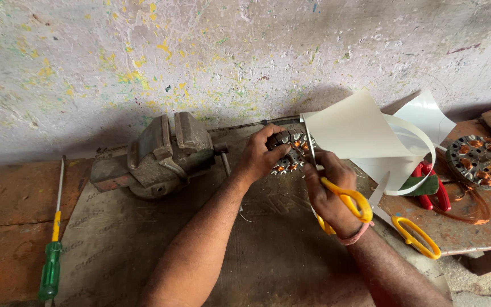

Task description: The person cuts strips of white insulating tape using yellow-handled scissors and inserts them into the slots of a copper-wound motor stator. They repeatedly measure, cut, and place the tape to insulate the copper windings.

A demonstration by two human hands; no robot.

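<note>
My left hand [261, 153] grips a round motor stator with copper windings [288, 149] on the dark bench mat [245, 239]. My right hand [326, 189] holds yellow-handled scissors [352, 203], the blades pointing up at the stator's right edge. A curled white sheet [359, 133] rises just above the right hand, against the scissor blades. I cannot tell whether a finger also pinches the sheet.
A heavy metal vise [160, 150] stands left of the stator. A second pair of yellow scissors [413, 234], red-handled pliers [434, 190], another stator [480, 160] and loose copper wire [473, 206] lie at right. A green-and-yellow screwdriver [52, 250] lies far left. The wall is close behind.
</note>
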